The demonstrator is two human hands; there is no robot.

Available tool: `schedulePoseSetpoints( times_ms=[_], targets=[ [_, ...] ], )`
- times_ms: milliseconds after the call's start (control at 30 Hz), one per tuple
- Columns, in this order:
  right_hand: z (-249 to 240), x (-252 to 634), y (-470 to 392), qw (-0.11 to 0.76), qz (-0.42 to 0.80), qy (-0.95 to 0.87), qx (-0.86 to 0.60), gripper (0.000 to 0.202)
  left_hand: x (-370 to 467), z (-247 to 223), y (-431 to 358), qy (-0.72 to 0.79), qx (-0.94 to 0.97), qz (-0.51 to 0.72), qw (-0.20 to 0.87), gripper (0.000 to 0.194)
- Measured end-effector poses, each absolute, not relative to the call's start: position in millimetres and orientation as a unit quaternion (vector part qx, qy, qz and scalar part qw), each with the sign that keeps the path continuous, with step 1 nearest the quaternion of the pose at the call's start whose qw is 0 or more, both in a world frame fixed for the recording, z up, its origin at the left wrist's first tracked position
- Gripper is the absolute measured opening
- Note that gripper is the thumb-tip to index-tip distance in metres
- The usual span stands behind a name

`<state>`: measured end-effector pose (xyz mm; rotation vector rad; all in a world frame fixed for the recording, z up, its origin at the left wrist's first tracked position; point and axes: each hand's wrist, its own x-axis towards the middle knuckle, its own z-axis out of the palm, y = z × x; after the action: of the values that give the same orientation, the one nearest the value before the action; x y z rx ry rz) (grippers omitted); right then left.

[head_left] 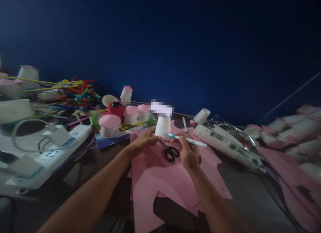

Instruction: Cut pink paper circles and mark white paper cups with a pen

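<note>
My left hand (143,141) is closed on the lower left side of an upturned white paper cup (163,125) with faint printing. Between the fingers of my right hand (188,151) lies a white marker pen (199,143), its blue-banded end pointing left close to the cup's rim. Whether the pen touches the cup I cannot tell. Black-handled scissors (171,154) rest between my hands on cut sheets of pink paper (150,179). A pixelated patch covers the area just above the cup.
Cups with pink paper tops (109,121) stand left, near a red round object (115,109) and coloured pipe cleaners (84,87). A power strip (54,156) with plugs lies far left. A bagged stack of paper cups (218,141) and piled cups (288,126) are at right.
</note>
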<state>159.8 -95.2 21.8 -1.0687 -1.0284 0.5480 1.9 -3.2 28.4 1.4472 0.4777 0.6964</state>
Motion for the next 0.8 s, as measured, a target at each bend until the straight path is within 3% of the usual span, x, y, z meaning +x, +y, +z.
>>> schedulePoseSetpoints(
  times_ms=[800],
  targets=[
    [18.7,165.3,-92.3,0.711,0.305,-0.435,-0.461,0.018,0.3,29.5,-2.7,0.212,0.618,0.292,0.698,0.043]
  ],
)
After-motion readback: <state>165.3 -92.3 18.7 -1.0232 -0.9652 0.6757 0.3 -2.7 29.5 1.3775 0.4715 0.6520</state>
